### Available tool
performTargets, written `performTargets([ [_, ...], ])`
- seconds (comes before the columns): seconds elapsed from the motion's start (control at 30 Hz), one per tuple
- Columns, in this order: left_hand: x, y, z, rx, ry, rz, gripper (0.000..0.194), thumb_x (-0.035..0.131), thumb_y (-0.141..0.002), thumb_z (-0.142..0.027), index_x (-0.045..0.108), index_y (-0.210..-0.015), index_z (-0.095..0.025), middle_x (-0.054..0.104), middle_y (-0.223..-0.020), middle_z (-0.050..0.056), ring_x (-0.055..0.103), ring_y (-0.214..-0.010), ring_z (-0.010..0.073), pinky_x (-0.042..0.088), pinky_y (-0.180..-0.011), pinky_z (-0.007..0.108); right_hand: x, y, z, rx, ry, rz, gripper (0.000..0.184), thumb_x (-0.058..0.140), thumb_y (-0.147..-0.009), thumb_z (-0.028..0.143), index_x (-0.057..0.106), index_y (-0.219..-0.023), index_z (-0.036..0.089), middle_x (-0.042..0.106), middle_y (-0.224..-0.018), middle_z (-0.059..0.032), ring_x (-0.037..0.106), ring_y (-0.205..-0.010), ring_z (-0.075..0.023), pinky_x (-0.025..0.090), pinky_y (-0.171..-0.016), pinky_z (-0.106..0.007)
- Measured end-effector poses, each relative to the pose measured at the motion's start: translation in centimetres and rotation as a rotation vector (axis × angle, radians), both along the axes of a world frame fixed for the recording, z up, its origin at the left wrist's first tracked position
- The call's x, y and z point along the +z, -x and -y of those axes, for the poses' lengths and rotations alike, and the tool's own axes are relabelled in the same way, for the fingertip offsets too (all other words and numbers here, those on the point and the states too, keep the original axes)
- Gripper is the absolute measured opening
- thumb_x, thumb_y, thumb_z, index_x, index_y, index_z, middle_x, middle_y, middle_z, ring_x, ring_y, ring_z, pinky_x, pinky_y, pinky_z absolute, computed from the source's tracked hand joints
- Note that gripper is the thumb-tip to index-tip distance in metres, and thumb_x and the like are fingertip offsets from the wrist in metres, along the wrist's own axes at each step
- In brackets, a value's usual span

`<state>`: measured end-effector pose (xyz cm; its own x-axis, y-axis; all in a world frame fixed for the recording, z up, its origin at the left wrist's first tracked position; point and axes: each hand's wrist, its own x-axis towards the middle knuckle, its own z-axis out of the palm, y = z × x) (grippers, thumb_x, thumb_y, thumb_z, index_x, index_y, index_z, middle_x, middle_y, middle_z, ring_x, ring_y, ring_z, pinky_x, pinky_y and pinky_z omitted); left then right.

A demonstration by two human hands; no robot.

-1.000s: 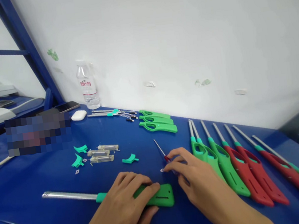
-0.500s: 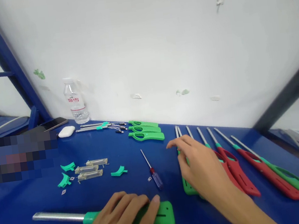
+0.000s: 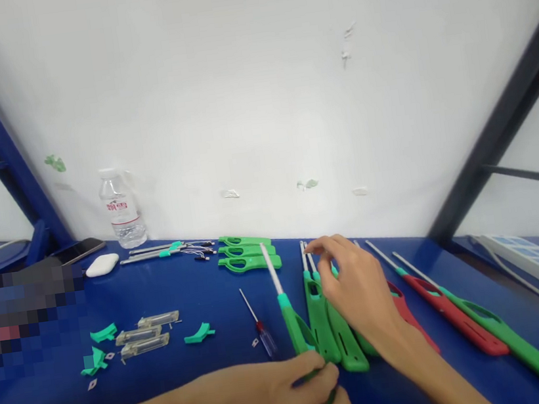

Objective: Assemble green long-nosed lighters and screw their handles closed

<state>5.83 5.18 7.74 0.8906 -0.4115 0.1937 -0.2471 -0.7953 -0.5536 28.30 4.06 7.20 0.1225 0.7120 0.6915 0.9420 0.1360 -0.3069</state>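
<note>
At the bottom of the view, my left hand [image 3: 275,396] is closed round the handle of a green long-nosed lighter [image 3: 289,315]. Its metal nozzle points up and away, and its handle end is hidden by the fingers. Several other green lighters [image 3: 322,327] lie side by side just right of it. My right hand [image 3: 354,283] is over that group, index finger bent and thumb apart from it, with nothing visible between them. Its fingertips are near the nozzles; I cannot tell if they touch. Farther right are red lighters [image 3: 456,313] and another green lighter [image 3: 531,343].
A screwdriver [image 3: 261,329] lies mid-table. Left of it are clear fuel tanks [image 3: 144,344] and teal triggers [image 3: 200,334]. At the back are green handle shells [image 3: 250,264], nozzles with wires [image 3: 157,252], a water bottle [image 3: 122,211], a white case [image 3: 102,265] and a phone [image 3: 80,250].
My left hand has swung the green lighter from lying crosswise to pointing away, beside the other green ones. My right hand stays over the row, and the whole view has shifted.
</note>
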Motion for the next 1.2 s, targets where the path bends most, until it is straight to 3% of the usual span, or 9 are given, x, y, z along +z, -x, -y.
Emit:
performTargets([
  [0.1,-1.3,-0.7,-1.2,-0.078,0.062,0.003,0.032,0.054,-0.108,-0.024,0.076,-0.131,-0.019,0.080,-0.124,0.003,0.071,-0.117,0.0228,0.057,-0.108,0.034,0.0,0.0,0.0,-0.003,-0.003,-0.008,0.031,0.045,-0.095,0.012,0.072,-0.103,0.024,0.077,-0.102,-0.0042,0.073,-0.090,-0.0252,0.044,-0.080,-0.036],
  [0.27,-2.6,-1.5,-2.7,-0.102,0.101,0.028,0.021,0.056,-0.107,-0.018,0.075,-0.114,-0.016,0.081,-0.116,0.012,0.074,-0.111,0.0251,0.057,-0.104,0.036,0.0,0.3,0.0,-0.007,0.003,-0.021,0.030,0.046,-0.094,0.012,0.072,-0.100,0.025,0.077,-0.099,-0.0031,0.071,-0.086,-0.0243,0.042,-0.078,-0.036],
  [0.47,-3.3,-2.6,-4.8,-0.003,0.155,0.007,0.011,0.063,-0.103,-0.013,0.070,-0.096,-0.016,0.072,-0.090,0.007,0.071,-0.085,0.0202,0.059,-0.086,0.030,-0.3,0.6,0.0,0.021,0.034,-0.020,0.030,0.047,-0.095,0.010,0.072,-0.099,0.026,0.075,-0.098,-0.0020,0.069,-0.082,-0.0234,0.041,-0.075,-0.036],
  [0.57,-3.3,-2.9,-5.7,0.091,0.172,-0.011,0.010,0.074,-0.095,-0.009,0.068,-0.099,-0.016,0.070,-0.093,0.006,0.068,-0.080,0.0196,0.057,-0.075,0.029,-0.7,0.6,-0.1,0.057,0.054,-0.007,0.030,0.046,-0.095,0.009,0.071,-0.099,0.025,0.074,-0.097,-0.0027,0.068,-0.083,-0.0237,0.042,-0.077,-0.037],
  [0.67,-2.3,-2.3,-5.6,0.162,0.185,-0.036,0.019,0.076,-0.092,-0.009,0.065,-0.106,-0.017,0.071,-0.102,0.007,0.067,-0.090,0.0205,0.056,-0.083,0.030,-1.3,0.7,-0.3,0.109,0.078,0.004,0.031,0.045,-0.096,0.007,0.070,-0.100,0.025,0.074,-0.100,-0.0031,0.069,-0.088,-0.0234,0.044,-0.082,-0.038],
  [0.8,-0.4,0.7,-4.5,0.264,0.211,-0.041,0.018,0.077,-0.090,-0.015,0.065,-0.103,-0.019,0.072,-0.105,0.008,0.066,-0.102,0.0260,0.052,-0.093,0.039,-2.2,0.9,-0.5,0.182,0.133,0.027,0.032,0.045,-0.101,0.008,0.071,-0.109,0.025,0.075,-0.108,-0.0038,0.070,-0.099,-0.0235,0.048,-0.090,-0.039],
  [0.93,0.2,5.9,-4.8,0.425,0.296,0.062,0.030,0.069,-0.084,-0.007,0.067,-0.111,-0.019,0.073,-0.106,0.006,0.065,-0.102,0.0272,0.046,-0.098,0.043,-3.1,1.2,-0.5,0.247,0.205,0.093,0.026,0.048,-0.108,0.015,0.069,-0.120,0.025,0.073,-0.116,-0.0064,0.070,-0.110,-0.0256,0.051,-0.099,-0.044],
  [1.03,-0.3,10.4,-7.2,0.548,0.506,0.296,0.039,0.055,-0.089,0.000,0.069,-0.112,-0.028,0.073,-0.107,0.001,0.064,-0.105,0.0241,0.044,-0.096,0.039,-3.1,1.3,-1.3,0.279,0.257,0.164,0.024,0.049,-0.111,0.020,0.068,-0.124,0.026,0.072,-0.121,-0.0076,0.070,-0.113,-0.0264,0.053,-0.101,-0.047],
  [1.2,-0.7,15.0,-13.1,0.694,0.526,0.476,0.032,0.042,-0.107,-0.011,0.071,-0.112,-0.025,0.075,-0.104,0.005,0.068,-0.098,0.0247,0.050,-0.087,0.040,-2.5,1.5,-5.7,0.297,0.337,0.300,0.025,0.066,-0.106,0.023,0.068,-0.132,0.023,0.071,-0.128,-0.0080,0.069,-0.119,-0.0274,0.057,-0.104,-0.051],
])
